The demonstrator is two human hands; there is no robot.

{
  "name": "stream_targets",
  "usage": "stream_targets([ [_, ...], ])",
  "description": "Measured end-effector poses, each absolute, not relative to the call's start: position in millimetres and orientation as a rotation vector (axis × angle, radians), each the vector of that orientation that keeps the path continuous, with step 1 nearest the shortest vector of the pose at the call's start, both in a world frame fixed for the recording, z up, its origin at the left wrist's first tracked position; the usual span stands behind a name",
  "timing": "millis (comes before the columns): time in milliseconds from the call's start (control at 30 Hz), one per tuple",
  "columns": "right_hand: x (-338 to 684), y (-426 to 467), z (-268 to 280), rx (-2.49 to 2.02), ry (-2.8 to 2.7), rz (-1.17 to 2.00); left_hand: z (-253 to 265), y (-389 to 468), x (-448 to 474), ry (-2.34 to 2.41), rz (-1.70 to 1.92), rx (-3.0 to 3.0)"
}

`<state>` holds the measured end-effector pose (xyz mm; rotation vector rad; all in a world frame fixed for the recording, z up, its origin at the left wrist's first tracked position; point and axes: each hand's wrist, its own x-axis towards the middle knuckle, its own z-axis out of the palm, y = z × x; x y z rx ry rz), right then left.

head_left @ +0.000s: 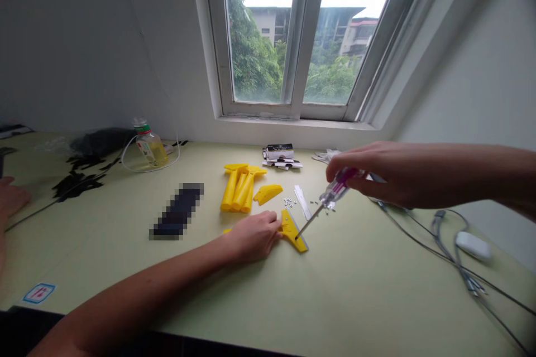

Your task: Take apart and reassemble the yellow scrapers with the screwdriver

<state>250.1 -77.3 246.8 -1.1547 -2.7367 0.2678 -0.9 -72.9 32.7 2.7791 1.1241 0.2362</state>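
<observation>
My left hand (255,237) is closed around the handle of a yellow scraper (292,231), which lies on the table with a grey blade along its edge. In my right hand (377,173) is a screwdriver (335,188) with a clear and purple handle, slanting down to the left. Its tip meets the scraper head near the lower end. Just beyond lie yellow handles (242,188), a loose yellow cover piece (268,194), small screws and nuts (288,202) and flat metal blades (302,202).
Small boxes (280,155) are stacked near the window. At left stand a drink bottle (151,146) and a pixelated dark object (178,212). Cables (439,245) and a white mouse (473,246) lie at right. Another person's hand (12,198) rests at the far left.
</observation>
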Motion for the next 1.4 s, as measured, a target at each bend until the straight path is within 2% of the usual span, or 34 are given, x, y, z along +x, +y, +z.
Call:
stream_targets([
  [100, 246.6, -81.2, 249.8, -1.256, -2.962, 0.334, 32.1, -73.0, -1.3, 1.119, 0.231, 2.79],
  [233, 242.4, -75.1, 239.2, -1.733, -2.758, -0.057, 31.3, -72.6, -1.2, 1.116, 0.223, 2.806],
  [333, 240.2, -73.7, 236.5, -1.733, -2.767, -0.176, 30.8, -71.8, -1.1, 1.106, 0.225, 2.809],
  [500, 228.1, -85.9, 240.8, -1.254, -2.837, 0.231, 30.8, -71.9, -1.4, 1.102, 0.245, 2.796],
  [700, 218.7, -75.1, 231.4, -1.603, -2.447, 0.324, 32.5, -73.1, -1.1, 1.113, 0.227, 2.788],
  [867, 221.6, -67.0, 239.0, -1.515, -2.516, 0.576, 32.3, -72.1, -1.1, 1.099, 0.245, 2.787],
  [933, 222.5, -68.0, 241.6, -1.564, -2.609, 0.477, 31.2, -71.4, -1.4, 1.092, 0.258, 2.786],
  [1100, 228.8, -69.2, 243.1, -1.866, -2.661, -0.125, 30.0, -71.2, -2.3, 1.085, 0.269, 2.784],
  [1133, 230.3, -69.7, 244.4, -1.864, -2.695, -0.106, 30.2, -71.3, -2.3, 1.083, 0.268, 2.786],
  [1300, 230.1, -76.1, 251.3, -1.468, -2.859, 0.367, 31.2, -72.3, -1.9, 1.094, 0.259, 2.782],
  [1400, 225.5, -76.3, 249.8, -1.669, -2.694, 0.412, 31.5, -72.8, -1.6, 1.104, 0.258, 2.777],
])
